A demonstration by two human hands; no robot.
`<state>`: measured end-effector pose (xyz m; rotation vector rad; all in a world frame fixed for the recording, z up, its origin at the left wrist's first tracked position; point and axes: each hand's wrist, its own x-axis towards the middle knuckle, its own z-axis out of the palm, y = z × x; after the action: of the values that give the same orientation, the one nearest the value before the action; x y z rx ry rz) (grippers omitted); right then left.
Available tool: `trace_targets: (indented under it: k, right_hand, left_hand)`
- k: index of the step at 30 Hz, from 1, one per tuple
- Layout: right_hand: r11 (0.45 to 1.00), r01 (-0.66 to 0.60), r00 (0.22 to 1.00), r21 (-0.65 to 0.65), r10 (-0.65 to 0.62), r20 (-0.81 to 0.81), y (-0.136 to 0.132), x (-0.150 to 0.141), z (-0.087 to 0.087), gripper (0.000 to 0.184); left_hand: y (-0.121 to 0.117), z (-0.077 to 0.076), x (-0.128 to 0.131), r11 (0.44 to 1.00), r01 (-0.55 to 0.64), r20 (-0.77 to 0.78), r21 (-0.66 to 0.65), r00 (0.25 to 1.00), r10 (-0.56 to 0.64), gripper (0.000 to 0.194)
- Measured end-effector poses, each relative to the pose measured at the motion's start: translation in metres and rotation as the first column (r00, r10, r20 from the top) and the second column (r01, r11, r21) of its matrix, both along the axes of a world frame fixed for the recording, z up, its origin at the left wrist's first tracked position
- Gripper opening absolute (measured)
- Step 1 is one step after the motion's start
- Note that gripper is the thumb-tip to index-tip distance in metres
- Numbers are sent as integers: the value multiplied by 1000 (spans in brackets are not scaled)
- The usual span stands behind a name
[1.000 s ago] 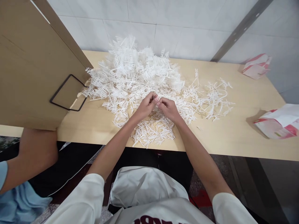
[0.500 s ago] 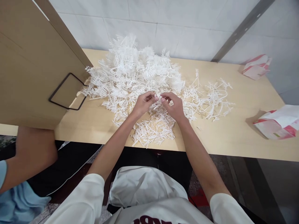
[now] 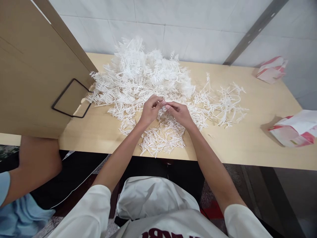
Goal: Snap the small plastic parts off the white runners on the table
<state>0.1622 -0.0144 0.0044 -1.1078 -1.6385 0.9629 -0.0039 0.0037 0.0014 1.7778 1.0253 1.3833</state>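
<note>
Both pinched nearly closed, left hand point(image 3: 150, 108) and right hand point(image 3: 180, 113); any hold too small to tell | brought together again after earlier gap, seemingly resuming joint work | above thin white plastic-looking sticks point(image 3: 162, 142) and white branching sprigs point(image 3: 146, 72) heaped on pale wooden desk point(image 3: 237, 148)

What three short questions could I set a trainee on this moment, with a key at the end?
1. Multiple choice: how many red-and-white packets are at the right of the table?
a) one
b) two
c) five

2. True or false: the left hand and right hand are at opposite ends of the table.

3. Fill in: the large brown panel stands at the ____ side of the picture.

Key: 1 b; 2 false, the hands are close together over the white strands; 3 left.
</note>
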Motion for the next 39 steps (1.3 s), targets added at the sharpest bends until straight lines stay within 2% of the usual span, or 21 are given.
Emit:
trace_targets:
  k: [2,5,8,10,12,15,18,21,23,26,29,32,34,37,39]
  right_hand:
    - [1000,8,1000,21,-7,-5,0,-1,0,30]
    - [983,89,994,157,-98,45,-1,-1,0,24]
    - [938,148,975,314,-192,112,-1,0,0,22]
    - [925,149,969,349,-208,137,-1,1,-1,21]
    - [931,115,972,347,-178,156,0,3,0,20]
    - [938,61,976,341,-128,178,1,4,0,18]
    - [940,72,971,333,-143,193,1,4,-1,17]
    - [939,63,948,337,-162,275,1,3,-4,13]
    - [936,52,910,349,-188,370,2,2,-5,8]
    - [918,51,803,393,-272,531,1,2,-6,5]
    - [895,44,709,443,-341,618,-2,-1,-4,7]
    - [886,45,686,462,-363,630,-4,-6,-4,8]
    - [892,99,691,441,-381,615,-3,-7,-4,8]
    - [886,311,704,344,-458,543,1,0,-2,6]
    - [877,392,762,277,-479,436,4,8,-1,8]
  left_hand:
    - [0,1,0,1000,7,1,-8,1000,-7,41]
    - [-1,2,-1,993,70,21,-93,997,-69,42]
    - [-2,4,-3,944,229,42,-237,973,-226,41]
    - [-1,5,-6,901,319,61,-294,947,-316,39]
    - [-1,6,-7,886,344,58,-309,937,-344,38]
    - [-2,7,-7,913,291,-2,-287,953,-304,37]
    - [-4,7,-4,942,220,-40,-255,971,-237,34]
    - [-6,6,0,980,117,-158,-163,977,-143,30]
    - [-7,4,2,997,61,-260,-44,963,-71,26]
    - [-8,1,2,994,74,-362,82,931,-40,19]
    - [-5,0,-1,987,112,-405,116,913,-57,18]
    - [-2,0,-4,986,120,-405,115,912,-64,21]
    - [-1,0,-5,988,93,-419,121,907,-34,22]
    - [-4,-1,-3,990,60,-476,124,880,7,23]
    - [-7,-1,0,994,70,-493,88,870,-18,21]
